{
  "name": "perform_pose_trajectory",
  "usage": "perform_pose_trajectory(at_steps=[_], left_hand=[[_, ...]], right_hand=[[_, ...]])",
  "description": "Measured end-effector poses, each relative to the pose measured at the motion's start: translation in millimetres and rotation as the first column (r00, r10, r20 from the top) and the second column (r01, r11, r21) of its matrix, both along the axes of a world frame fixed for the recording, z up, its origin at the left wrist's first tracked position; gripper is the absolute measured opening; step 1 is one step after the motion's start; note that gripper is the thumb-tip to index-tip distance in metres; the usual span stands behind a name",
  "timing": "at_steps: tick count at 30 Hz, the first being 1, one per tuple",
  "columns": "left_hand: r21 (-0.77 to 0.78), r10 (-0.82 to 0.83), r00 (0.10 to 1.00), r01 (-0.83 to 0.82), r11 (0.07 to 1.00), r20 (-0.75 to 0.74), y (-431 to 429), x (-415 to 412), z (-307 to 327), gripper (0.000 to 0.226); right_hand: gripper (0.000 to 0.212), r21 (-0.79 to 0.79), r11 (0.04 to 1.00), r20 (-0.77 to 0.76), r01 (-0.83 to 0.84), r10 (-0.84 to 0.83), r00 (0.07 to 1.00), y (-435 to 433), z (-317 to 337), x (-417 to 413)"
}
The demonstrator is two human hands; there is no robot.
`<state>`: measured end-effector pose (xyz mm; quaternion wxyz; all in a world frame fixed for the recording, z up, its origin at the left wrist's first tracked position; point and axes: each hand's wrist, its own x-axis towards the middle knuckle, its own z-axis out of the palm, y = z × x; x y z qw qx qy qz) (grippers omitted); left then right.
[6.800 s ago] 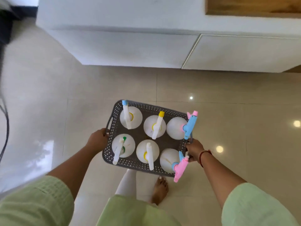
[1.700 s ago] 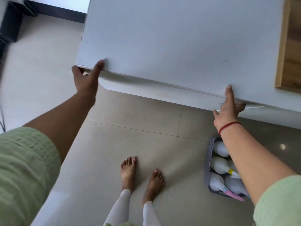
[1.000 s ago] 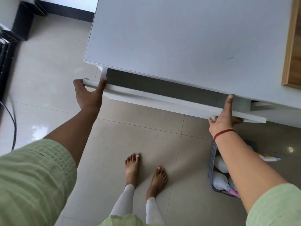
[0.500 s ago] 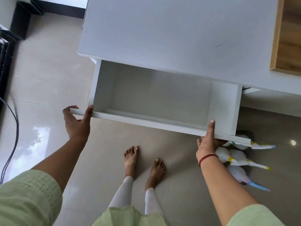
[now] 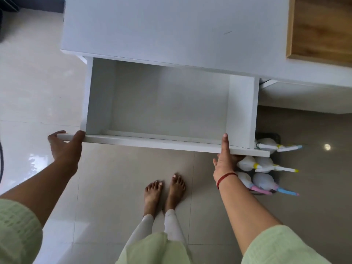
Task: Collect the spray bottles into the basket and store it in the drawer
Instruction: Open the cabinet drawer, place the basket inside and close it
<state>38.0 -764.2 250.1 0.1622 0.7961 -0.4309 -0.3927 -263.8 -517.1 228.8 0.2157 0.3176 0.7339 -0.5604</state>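
Note:
The white drawer (image 5: 162,103) stands pulled far out of the white cabinet (image 5: 171,31), and nothing lies inside it. My left hand (image 5: 65,147) grips the left end of the drawer front (image 5: 152,142). My right hand (image 5: 225,159) holds the front near its right end, one finger over the top edge. The dark basket (image 5: 277,138) sits on the floor to the right, partly under the drawer front. It holds several white spray bottles (image 5: 263,164) with coloured nozzles pointing right.
My bare feet (image 5: 164,191) stand on the glossy beige tile floor just in front of the drawer. A wood panel (image 5: 322,27) lies on the cabinet top at the right. A dark cable (image 5: 1,161) hangs at the left edge.
Both hands have pulled the drawer further out toward me, so more of its bare inside shows. The basket stays on the floor at the right.

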Motion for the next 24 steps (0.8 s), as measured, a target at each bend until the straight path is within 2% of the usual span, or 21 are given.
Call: perform_pose_trajectory(at_steps=[3,5,8,11,14,18,21,24], left_hand=[[0.059,-0.04,0.97,0.027,0.998,0.24,0,-6,11,0.072],[0.062,-0.196,0.885,0.188,0.98,0.421,0,-15,23,0.077],[0.076,-0.444,0.703,0.489,0.869,0.555,4,-34,39,0.083],[0.08,-0.621,0.571,0.698,0.711,0.536,18,-65,53,0.083],[0.086,-0.753,0.459,0.826,0.557,0.473,43,-103,72,0.079],[0.05,-0.854,0.368,0.909,0.413,0.368,90,-156,89,0.074],[0.031,-0.9,0.275,0.953,0.302,0.338,120,-198,85,0.071],[-0.009,-0.923,0.22,0.973,0.229,0.316,156,-242,78,0.069]], right_hand=[[0.11,-0.01,1.0,0.008,-0.012,0.012,1.0,5,4,4],[0.117,0.004,1.0,0.043,-0.01,0.01,0.999,13,11,4],[0.123,0.059,0.998,0.114,0.028,-0.035,0.993,27,29,4],[0.119,0.106,0.994,0.065,0.023,-0.03,0.997,43,49,-2],[0.112,0.204,0.979,0.027,-0.017,0.012,1.0,60,71,-13],[0.106,0.185,0.98,-0.01,-0.068,0.071,0.997,85,84,-32],[0.103,0.196,0.981,-0.048,-0.015,0.024,0.999,110,81,-52],[0.104,0.201,0.978,-0.005,0.05,-0.05,0.999,149,72,-72]])
